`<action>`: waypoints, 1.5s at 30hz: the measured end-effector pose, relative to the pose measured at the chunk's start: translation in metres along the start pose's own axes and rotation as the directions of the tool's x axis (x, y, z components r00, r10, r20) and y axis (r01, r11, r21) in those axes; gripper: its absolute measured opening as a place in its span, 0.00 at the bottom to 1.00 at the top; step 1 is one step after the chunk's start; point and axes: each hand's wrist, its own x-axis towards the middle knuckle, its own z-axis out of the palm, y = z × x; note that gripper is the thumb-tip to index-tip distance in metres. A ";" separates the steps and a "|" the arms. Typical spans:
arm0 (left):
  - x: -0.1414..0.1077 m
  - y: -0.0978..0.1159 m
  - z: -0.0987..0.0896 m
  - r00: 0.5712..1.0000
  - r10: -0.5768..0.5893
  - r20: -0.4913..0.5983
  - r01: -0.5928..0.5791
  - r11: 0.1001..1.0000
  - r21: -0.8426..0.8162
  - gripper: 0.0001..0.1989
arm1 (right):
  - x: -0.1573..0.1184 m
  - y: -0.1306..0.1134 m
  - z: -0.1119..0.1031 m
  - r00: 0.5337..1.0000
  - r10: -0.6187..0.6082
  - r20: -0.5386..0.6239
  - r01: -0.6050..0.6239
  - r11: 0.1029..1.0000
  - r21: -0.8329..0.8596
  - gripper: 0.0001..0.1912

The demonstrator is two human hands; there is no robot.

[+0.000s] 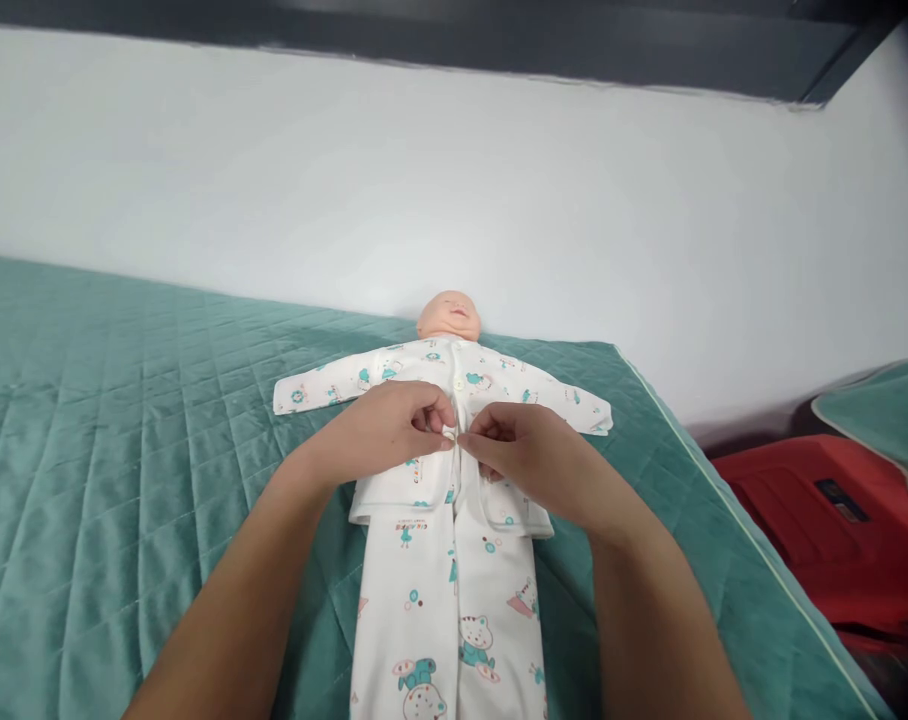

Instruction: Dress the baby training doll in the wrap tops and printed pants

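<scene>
A baby doll (449, 316) lies on its back, dressed in a white printed jacket (394, 365) and matching white trousers (409, 610). The jacket's sleeves stretch out to both sides. Its upper front is fastened, with a small button (458, 384) showing on the chest; lower down the edges part. My left hand (394, 425) pinches the jacket's front edge at the middle. Close against it, my right hand (521, 445) pinches the other front edge. A small pale button seems to sit between the fingertips, partly hidden by them.
Under the doll spreads a green quilted cover (161, 430) with a light piped edge on the right. Behind stands a white wall (311, 180) with a dark ledge (424, 35) above. A red plastic case (821, 530) is beyond the right edge, partly under green cloth (889, 410).
</scene>
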 end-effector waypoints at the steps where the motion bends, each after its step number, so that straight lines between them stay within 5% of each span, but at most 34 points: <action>1: 0.000 0.001 0.000 1.000 0.005 0.001 -0.005 1.000 0.006 0.02 | 0.001 0.001 0.000 1.000 -0.004 0.022 0.003 0.999 0.039 0.12; 6: 0.000 0.002 -0.002 0.999 0.015 0.032 -0.014 0.999 -0.041 0.05 | 0.008 0.011 -0.001 0.992 -0.026 0.121 -0.021 0.928 0.372 0.10; 13: 0.000 0.001 0.003 0.994 0.017 0.106 0.034 0.888 -0.459 0.07 | 0.015 0.021 0.009 0.978 -0.186 0.100 0.057 0.688 0.723 0.11; 32: 0.004 -0.013 0.005 0.990 -0.053 0.128 0.120 0.789 -0.602 0.06 | 0.013 0.018 0.010 0.972 -0.141 0.189 -0.010 0.775 0.632 0.15; 45: 0.002 -0.012 0.001 0.979 -0.100 0.179 0.182 0.827 -0.531 0.06 | 0.015 0.021 0.012 0.978 -0.118 0.170 -0.029 0.737 0.675 0.13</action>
